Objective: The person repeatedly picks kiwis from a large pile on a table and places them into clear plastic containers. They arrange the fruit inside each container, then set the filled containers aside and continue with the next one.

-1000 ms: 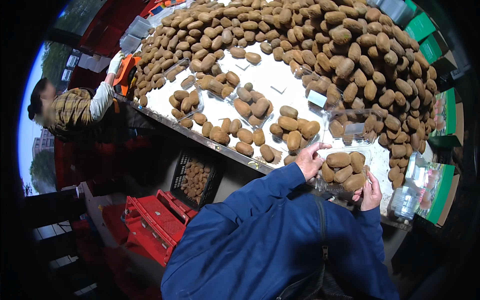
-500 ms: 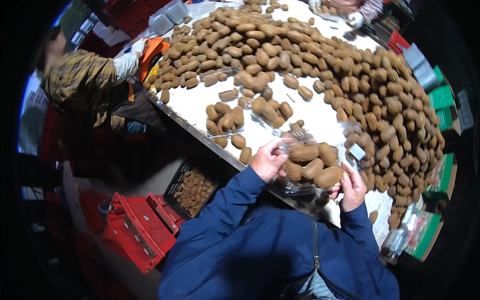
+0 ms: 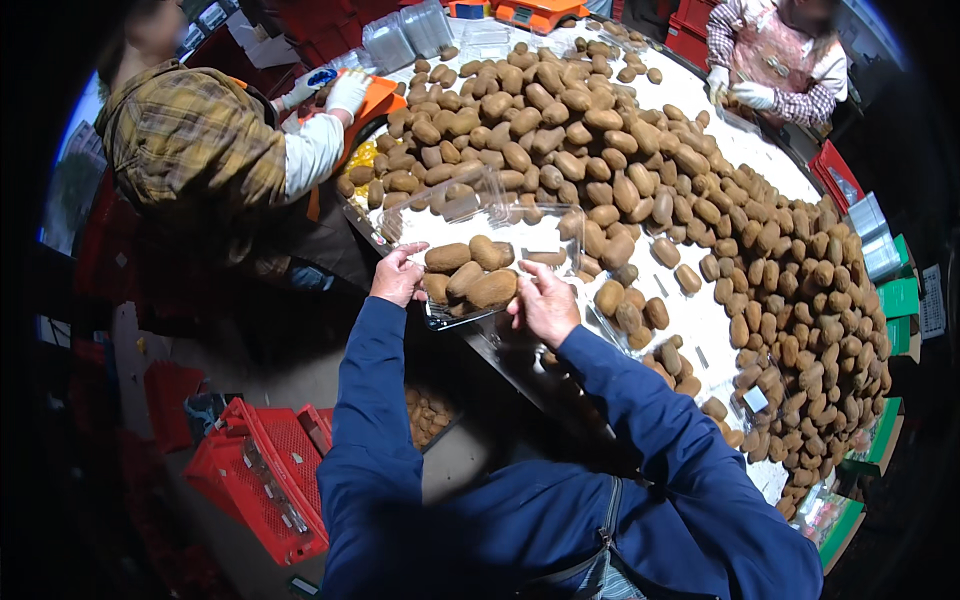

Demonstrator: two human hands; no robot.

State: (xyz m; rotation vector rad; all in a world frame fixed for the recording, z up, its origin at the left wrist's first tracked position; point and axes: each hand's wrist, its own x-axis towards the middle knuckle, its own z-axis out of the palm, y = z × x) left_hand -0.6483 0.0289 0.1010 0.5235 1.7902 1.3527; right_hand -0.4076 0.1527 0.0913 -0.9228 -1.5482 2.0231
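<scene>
1. The left hand (image 3: 398,275), fingers curled nearly closed, gripped the clear tray (image 3: 455,321) (kiwis (image 3: 466,277) inside).
2. The right hand (image 3: 547,303) pinched its other end.
3. It was above the table's (image 3: 770,160) near edge.

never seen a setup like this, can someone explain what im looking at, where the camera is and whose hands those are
There is no machine here: a person works with two bare hands. The view comes from the left one of two wide fisheye cameras worn on that person's head, looking down. That is why straight edges bend near the rim and the blue sleeves come in from below.

The left hand and right hand hold a clear plastic box between them, with several kiwis in it. On the white table lies a big heap of loose kiwis, with stacked clear boxes at the far end.

Two other people are nearby: one in a checked shirt at the left, and one across the table.
</scene>
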